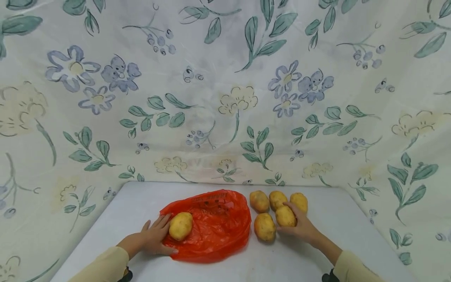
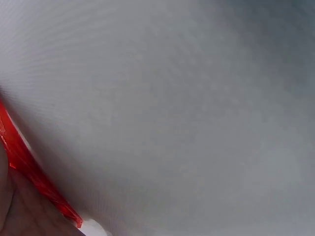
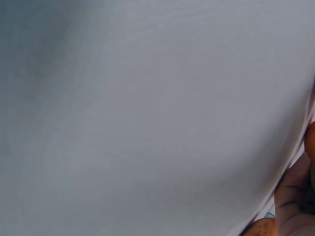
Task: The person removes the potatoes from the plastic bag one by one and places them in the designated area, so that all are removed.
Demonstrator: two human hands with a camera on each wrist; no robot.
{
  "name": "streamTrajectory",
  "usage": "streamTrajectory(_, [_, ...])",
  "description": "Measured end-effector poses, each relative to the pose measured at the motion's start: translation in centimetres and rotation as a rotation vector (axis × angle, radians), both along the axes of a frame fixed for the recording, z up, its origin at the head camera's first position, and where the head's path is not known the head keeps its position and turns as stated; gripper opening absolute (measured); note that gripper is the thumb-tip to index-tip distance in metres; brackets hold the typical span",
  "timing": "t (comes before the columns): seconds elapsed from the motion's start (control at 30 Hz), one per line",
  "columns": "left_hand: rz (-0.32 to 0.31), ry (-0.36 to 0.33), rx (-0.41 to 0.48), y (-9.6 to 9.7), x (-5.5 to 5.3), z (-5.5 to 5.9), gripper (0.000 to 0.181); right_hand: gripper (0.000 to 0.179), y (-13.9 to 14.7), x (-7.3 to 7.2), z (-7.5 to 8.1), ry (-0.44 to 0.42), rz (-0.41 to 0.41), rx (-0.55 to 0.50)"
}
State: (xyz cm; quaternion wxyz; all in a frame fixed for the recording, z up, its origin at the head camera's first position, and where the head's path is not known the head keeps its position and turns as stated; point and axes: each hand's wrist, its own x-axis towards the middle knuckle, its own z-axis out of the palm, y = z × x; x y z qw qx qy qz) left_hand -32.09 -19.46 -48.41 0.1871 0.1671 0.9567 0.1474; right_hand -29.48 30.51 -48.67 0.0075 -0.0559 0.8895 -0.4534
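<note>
A red plastic bag [image 1: 218,231] lies spread flat on the white table, with one yellow potato [image 1: 181,226] on its left part. My left hand [image 1: 155,237] rests at the bag's left edge, fingers extended beside that potato and thumb on the bag's lower edge. To the right of the bag, my right hand [image 1: 299,227] grips a potato [image 1: 285,216] between fingers and thumb. Other potatoes lie around it: one at the front [image 1: 265,227] by the thumb, and several behind it, including a potato [image 1: 298,202] at the far right.
The white tabletop [image 1: 141,199] extends to both sides and in front of the bag. A floral cloth [image 1: 225,129] hangs behind the table and along its sides. Both wrist views show mostly pale table surface, with the hands only at a lower corner.
</note>
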Motion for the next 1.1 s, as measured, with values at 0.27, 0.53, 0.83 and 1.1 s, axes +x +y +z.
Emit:
streamTrajectory(0.27, [0.005,-0.014,-0.005,0.2,0.6,-0.2,0.122,0.094,0.3,0.0,-1.3,-0.032,-0.036,0.046])
streamTrajectory(0.53, [0.033,0.015,-0.007,-0.1,-0.4,-1.2,0.126,0.092,0.2,-0.2,-1.1,0.005,-0.022,0.075])
streamTrajectory(0.83, [0.026,0.000,-0.019,0.0,0.1,-0.6,0.125,0.093,-0.1,-0.2,-2.0,0.013,-0.013,0.066])
streamTrajectory(1.1, [-0.002,0.019,0.004,-0.4,-0.3,-1.3,0.127,0.094,-0.4,-0.2,-1.7,0.021,-0.013,0.109])
